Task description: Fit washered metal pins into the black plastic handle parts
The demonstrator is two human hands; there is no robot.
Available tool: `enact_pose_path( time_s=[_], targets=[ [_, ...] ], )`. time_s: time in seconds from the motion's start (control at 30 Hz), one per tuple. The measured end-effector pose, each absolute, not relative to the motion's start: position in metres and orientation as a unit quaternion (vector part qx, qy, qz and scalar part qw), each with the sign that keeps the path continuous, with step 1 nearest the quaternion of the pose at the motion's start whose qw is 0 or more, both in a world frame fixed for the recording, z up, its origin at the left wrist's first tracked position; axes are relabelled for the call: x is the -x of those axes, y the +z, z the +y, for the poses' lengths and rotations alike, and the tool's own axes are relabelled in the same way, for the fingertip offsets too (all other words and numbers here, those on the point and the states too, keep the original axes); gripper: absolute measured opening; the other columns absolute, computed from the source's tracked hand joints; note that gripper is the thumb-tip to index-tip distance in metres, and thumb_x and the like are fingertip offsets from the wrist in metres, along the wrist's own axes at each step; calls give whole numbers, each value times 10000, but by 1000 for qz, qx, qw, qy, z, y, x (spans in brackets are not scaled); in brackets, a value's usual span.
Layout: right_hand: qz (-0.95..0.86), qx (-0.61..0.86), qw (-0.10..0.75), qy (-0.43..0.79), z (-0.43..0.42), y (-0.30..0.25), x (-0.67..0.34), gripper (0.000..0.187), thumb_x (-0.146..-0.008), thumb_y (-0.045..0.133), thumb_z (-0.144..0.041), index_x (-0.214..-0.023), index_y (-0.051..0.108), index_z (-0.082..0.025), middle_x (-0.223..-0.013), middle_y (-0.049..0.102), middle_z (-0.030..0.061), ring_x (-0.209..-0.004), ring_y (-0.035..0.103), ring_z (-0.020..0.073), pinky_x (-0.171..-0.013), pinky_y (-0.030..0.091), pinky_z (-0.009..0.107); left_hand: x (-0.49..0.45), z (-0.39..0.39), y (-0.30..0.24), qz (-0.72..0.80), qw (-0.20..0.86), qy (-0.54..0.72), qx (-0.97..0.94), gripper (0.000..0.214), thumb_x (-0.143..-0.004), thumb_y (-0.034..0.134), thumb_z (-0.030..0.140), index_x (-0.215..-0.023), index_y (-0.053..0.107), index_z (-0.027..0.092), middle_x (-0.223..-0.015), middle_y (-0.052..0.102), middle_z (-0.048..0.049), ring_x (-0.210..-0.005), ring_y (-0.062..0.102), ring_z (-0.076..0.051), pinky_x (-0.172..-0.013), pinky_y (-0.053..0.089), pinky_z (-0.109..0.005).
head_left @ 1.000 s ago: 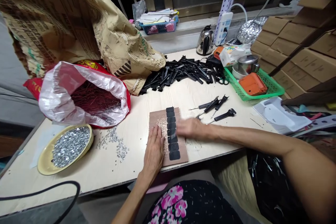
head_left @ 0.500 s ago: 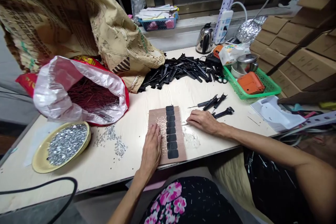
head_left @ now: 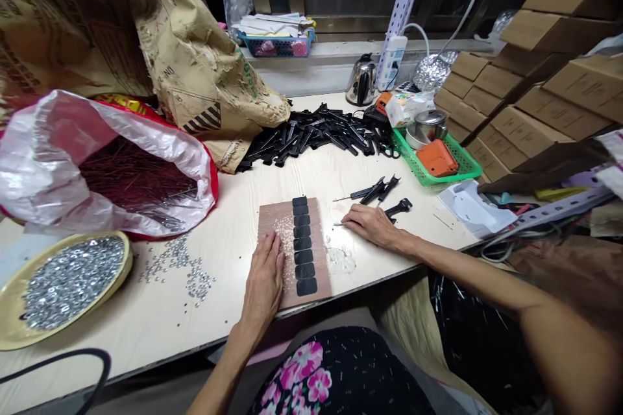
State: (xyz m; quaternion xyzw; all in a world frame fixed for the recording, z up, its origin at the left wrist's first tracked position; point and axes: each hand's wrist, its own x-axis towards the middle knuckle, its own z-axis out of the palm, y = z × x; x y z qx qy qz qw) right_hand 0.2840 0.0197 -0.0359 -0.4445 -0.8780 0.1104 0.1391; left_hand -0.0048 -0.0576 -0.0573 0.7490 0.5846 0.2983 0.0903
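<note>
My left hand (head_left: 264,272) lies flat, fingers together, on the left part of a small brown board (head_left: 272,217) near the table's front edge. A column of black rectangular pads (head_left: 302,243) runs down the board, with tiny silver pieces scattered beside it. My right hand (head_left: 368,224) rests on the table just right of the board, fingers curled in a pinch on a thin metal pin (head_left: 337,224). A few black-handled tools (head_left: 374,191) lie just beyond it.
A heap of black plastic parts (head_left: 316,133) lies mid-table. A yellow dish of silver pieces (head_left: 63,282) sits at left, loose ones (head_left: 187,269) beside it. A red-and-white bag of thin rods (head_left: 111,168), a brown paper sack (head_left: 185,65), a green basket (head_left: 435,162), a kettle (head_left: 361,81) and cardboard boxes (head_left: 530,97) surround.
My right hand slid from over the board's pads to the table at its right and now pinches a thin pin. The left hand stayed on the board. The view shifted rightward.
</note>
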Motion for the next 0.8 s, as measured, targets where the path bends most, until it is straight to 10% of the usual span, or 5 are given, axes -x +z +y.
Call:
enact_pose_path(
  time_s=[0.27,0.8],
  targets=[
    [-877,452,159,-26,9,-15,-265,215,-917,488,-239,-1086,622,-248,-1125,612,75,-1078,462,253,-923,271,459,-8,-79,-29,598,5,258,-759,355,-882,499,245,-1232,557,265,-1527,237,-55,-1413,14,-357,-1058,223,-653],
    [-919,368,145,-7,17,-15,-199,292,-931,447,-194,-1143,607,-316,-1121,567,66,-1051,393,243,-875,298,427,-21,-60,-25,578,1,208,-789,321,-899,437,242,-1178,588,190,-1511,280,-77,-1415,56,-335,-1103,190,-587]
  ],
)
